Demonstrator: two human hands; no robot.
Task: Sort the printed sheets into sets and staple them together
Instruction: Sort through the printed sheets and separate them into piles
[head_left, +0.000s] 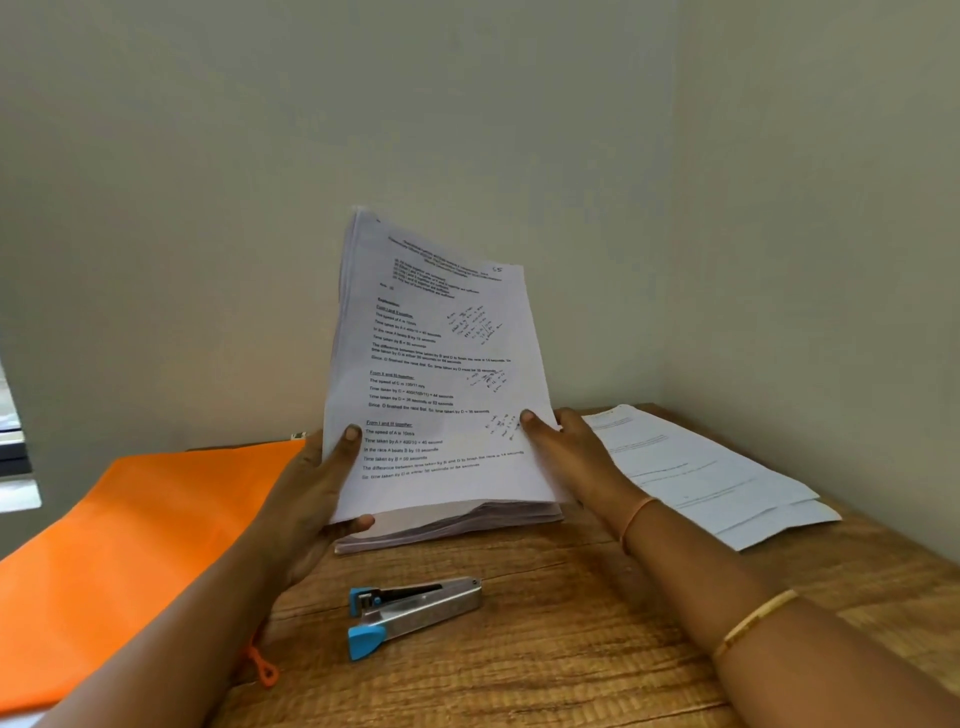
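Gripping paper stack (436, 364) upright on table (519, 649): left hand (317, 483), right hand (576, 452) at side edges, thumbs front.

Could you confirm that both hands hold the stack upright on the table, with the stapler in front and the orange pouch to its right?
Not quite: the head view shows the orange pouch left of the stack, not right. Otherwise yes: the left hand and right hand hold the stack upright on the table, with the stapler in front.
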